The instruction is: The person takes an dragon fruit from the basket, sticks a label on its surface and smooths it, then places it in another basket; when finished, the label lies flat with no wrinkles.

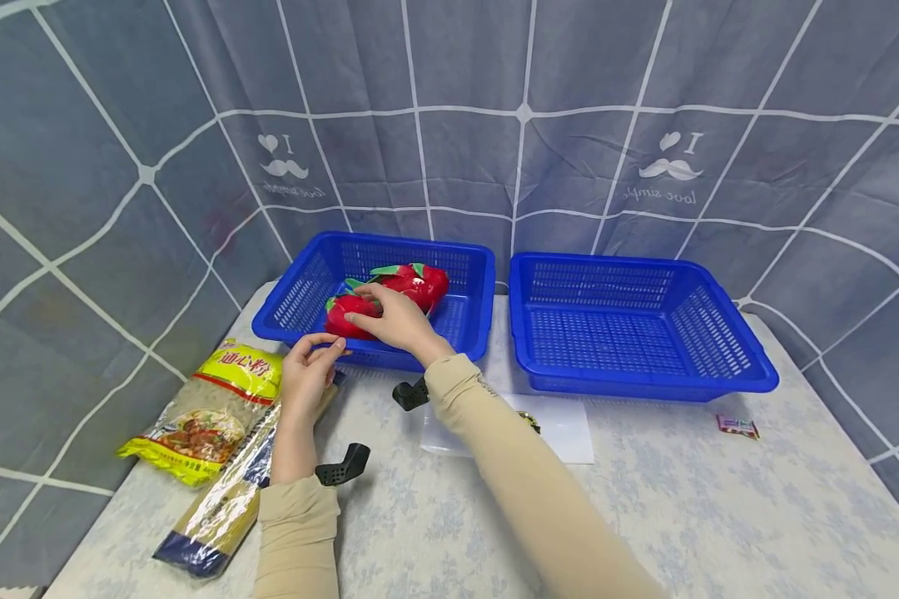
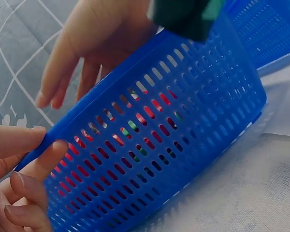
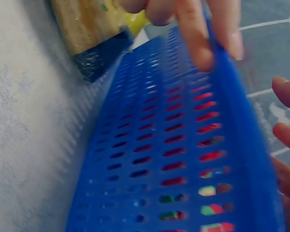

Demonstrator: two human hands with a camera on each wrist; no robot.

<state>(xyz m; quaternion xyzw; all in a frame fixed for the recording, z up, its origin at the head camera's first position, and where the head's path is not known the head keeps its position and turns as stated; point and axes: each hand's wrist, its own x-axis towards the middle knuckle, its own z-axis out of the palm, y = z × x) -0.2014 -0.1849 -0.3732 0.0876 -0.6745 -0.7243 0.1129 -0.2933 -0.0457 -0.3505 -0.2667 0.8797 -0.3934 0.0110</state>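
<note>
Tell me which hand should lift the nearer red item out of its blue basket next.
Right, I'd judge: the right hand hovers over the blue basket, close to the nearer red item. The left hand is pinching the front rim, so it seems better suited to steadying.

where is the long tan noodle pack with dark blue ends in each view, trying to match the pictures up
Head: lower left, the long tan noodle pack slants beside the yellow-ended plastic bag.
Left wrist: not in it.
Right wrist: top left, one dark blue end showing.
Shared landmark: the blue slotted plastic basket holding red, green-leaved fruit, in all three.
</note>
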